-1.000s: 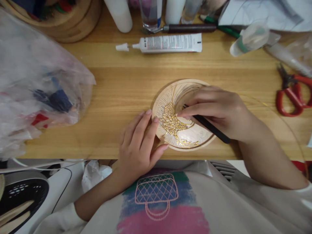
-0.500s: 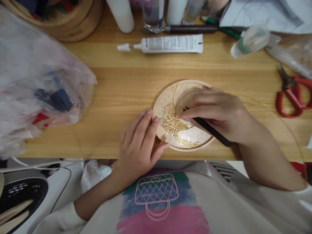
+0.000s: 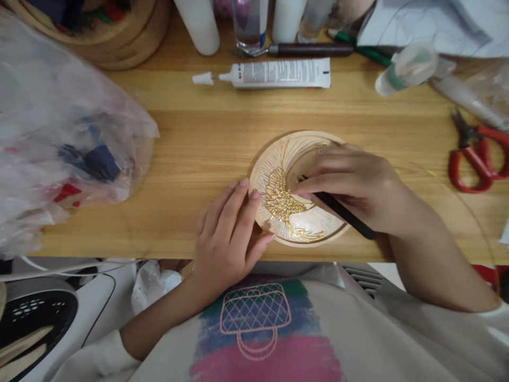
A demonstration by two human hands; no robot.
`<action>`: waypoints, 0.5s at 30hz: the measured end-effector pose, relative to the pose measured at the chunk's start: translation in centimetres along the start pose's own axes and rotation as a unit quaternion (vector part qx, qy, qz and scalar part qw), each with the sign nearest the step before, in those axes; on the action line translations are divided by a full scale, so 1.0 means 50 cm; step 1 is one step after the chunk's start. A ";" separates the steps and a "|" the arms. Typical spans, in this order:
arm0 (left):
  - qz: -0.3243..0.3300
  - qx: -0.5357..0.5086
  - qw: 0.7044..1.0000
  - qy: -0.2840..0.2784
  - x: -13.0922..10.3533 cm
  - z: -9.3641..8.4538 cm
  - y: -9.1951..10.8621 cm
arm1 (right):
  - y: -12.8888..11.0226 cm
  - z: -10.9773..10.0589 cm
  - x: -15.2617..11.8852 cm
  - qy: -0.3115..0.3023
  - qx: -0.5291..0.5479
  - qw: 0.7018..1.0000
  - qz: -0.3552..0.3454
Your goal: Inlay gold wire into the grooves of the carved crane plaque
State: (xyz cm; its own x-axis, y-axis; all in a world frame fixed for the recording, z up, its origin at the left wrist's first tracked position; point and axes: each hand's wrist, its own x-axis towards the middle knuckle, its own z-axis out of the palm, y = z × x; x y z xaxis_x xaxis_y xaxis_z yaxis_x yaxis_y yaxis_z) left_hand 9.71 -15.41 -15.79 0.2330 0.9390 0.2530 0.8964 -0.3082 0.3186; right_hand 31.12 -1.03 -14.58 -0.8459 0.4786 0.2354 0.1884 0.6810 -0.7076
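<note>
A round pale wooden plate (image 3: 257,175) lies near the table's front edge, with gold wire outlines (image 3: 280,196) forming a scale-like pattern over drawn lines. My left hand (image 3: 228,231) rests at its left rim, fingers stretched out and fingertips touching the edge. Over the right part of the plate, my right hand (image 3: 350,185) is closed around black tweezers (image 3: 345,215). Their tips are partly hidden by the fingers. A thin gold wire (image 3: 463,193) curves across the table on the right, behind my right wrist.
Beyond the plate lies a white glue tube (image 3: 282,73), with a dark-handled tool (image 3: 314,49) and bottles (image 3: 199,26) behind. Red-handled pliers (image 3: 473,159) are at the right. A clear plastic bag (image 3: 79,127) covers the left side, near a round wooden box (image 3: 131,42).
The camera view shifts very slightly. Both hands, the tweezers and the plate show no clear movement.
</note>
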 end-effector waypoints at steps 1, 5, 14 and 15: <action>0.001 0.001 1.000 -0.002 0.000 0.000 0.000 | 0.000 0.000 -0.001 -0.001 0.000 1.000 0.001; 0.005 0.008 1.000 -0.006 0.000 -0.001 0.000 | 0.002 0.000 -0.002 -0.002 0.004 1.000 -0.005; 0.013 0.066 0.998 -0.004 0.001 0.004 0.006 | 0.001 0.001 0.003 -0.001 -0.010 1.000 -0.001; 0.016 0.072 0.997 -0.004 0.001 0.004 0.007 | 0.001 0.001 0.003 -0.004 -0.013 1.000 0.006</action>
State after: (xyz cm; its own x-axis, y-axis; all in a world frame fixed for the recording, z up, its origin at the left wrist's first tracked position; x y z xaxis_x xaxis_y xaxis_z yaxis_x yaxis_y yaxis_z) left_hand 10.11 -15.45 -15.87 0.2658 0.9303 0.2529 0.9327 -0.3144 0.1765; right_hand 30.96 -0.95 -14.59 -0.8474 0.4823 0.2222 0.2111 0.6899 -0.6924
